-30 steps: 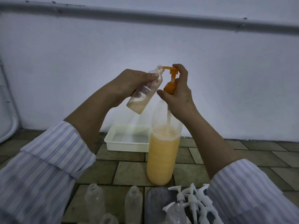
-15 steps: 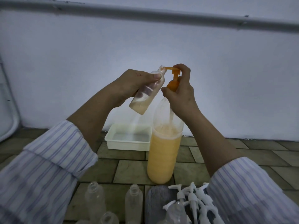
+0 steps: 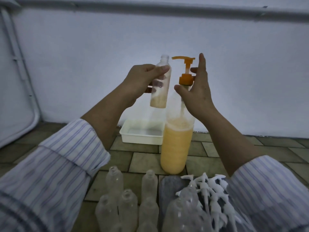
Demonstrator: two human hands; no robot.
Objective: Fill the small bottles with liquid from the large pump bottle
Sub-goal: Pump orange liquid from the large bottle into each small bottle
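Note:
A large clear pump bottle [image 3: 176, 148], more than half full of orange liquid, stands on the tiled floor with its orange pump head [image 3: 186, 71] risen. My left hand [image 3: 143, 81] grips a small clear bottle [image 3: 160, 87] nearly upright just left of the spout, with a little pale orange liquid at its bottom. My right hand [image 3: 199, 92] is beside the pump's neck with fingers straight and spread, thumb near the collar, not wrapped round it.
A white tray [image 3: 142, 131] sits behind the big bottle by the wall. Several empty small bottles [image 3: 127, 201] stand at the front. A heap of white pump tops [image 3: 212, 190] lies at the front right. A white wall closes the back.
My right hand has let go of the pump head, which has risen. My left hand has drawn the small bottle off the spout and turned it from tilted to nearly upright.

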